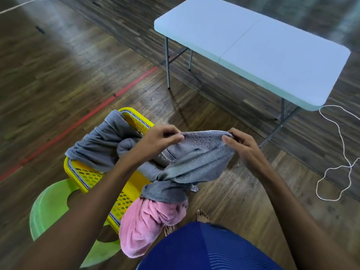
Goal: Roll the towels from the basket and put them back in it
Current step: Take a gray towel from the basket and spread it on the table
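Grey towel (200,152) by the yellow basket (89,177). Your left hand (157,142) and right hand (243,147), apart, each pinch its edge.

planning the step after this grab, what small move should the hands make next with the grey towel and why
Probably lift the held grey towel clear of the yellow basket. The left hand and right hand pinch its top edge, but its lower part lies bunched over the basket above the pink towel.
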